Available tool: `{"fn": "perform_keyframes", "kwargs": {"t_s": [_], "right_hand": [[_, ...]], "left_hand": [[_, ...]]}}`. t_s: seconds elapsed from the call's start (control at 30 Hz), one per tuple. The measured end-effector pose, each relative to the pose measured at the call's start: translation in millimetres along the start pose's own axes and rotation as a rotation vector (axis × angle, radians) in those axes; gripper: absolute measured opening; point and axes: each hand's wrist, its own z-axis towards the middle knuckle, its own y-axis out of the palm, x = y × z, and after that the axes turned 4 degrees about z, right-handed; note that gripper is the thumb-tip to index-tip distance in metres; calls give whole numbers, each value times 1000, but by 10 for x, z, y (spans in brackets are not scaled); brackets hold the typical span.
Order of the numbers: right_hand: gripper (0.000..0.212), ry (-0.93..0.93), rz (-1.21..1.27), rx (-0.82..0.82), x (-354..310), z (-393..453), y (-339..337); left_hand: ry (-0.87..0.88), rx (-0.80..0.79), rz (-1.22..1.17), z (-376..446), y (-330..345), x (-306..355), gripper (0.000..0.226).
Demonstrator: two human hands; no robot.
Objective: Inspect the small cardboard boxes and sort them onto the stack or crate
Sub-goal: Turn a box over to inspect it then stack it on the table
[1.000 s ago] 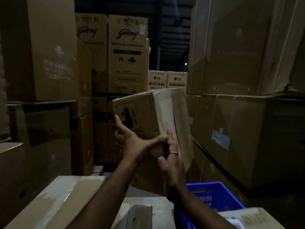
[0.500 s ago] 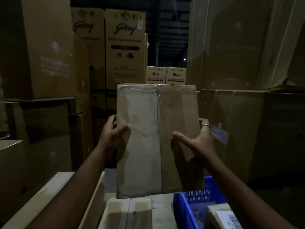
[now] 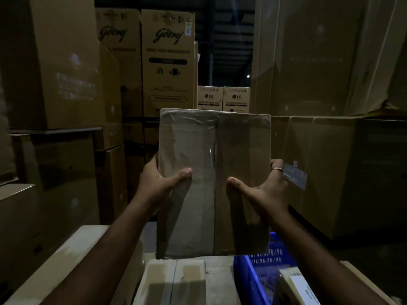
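I hold a small cardboard box (image 3: 211, 150) upright in front of me, its taped flap face turned toward me. My left hand (image 3: 158, 183) grips its left edge with the thumb on the front. My right hand (image 3: 266, 190), with a ring on one finger, grips the right edge the same way. Below the box lies a stack of small cardboard boxes (image 3: 176, 280). A blue plastic crate (image 3: 259, 269) sits at the lower right with a labelled box (image 3: 297, 287) inside it.
Tall brown cartons (image 3: 55, 67) are stacked on the left, and large cartons (image 3: 330, 168) wall in the right. Printed refrigerator cartons (image 3: 167, 60) and two smaller white boxes (image 3: 223, 99) stand behind. A flat carton (image 3: 72, 256) lies at lower left. The light is dim.
The box has been turned from a tilted side view to face me flat. My hands moved from its near corner out to its left and right edges.
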Motion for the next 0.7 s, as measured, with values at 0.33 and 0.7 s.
{"fn": "perform_keyframes", "kwargs": {"t_s": [0.33, 0.7], "right_hand": [[29, 155, 673, -275, -101, 58, -192], [164, 266, 437, -364, -34, 216, -233]], "left_hand": [[-46, 13, -89, 44, -207, 52, 69], [70, -28, 267, 305, -44, 22, 137]]}}
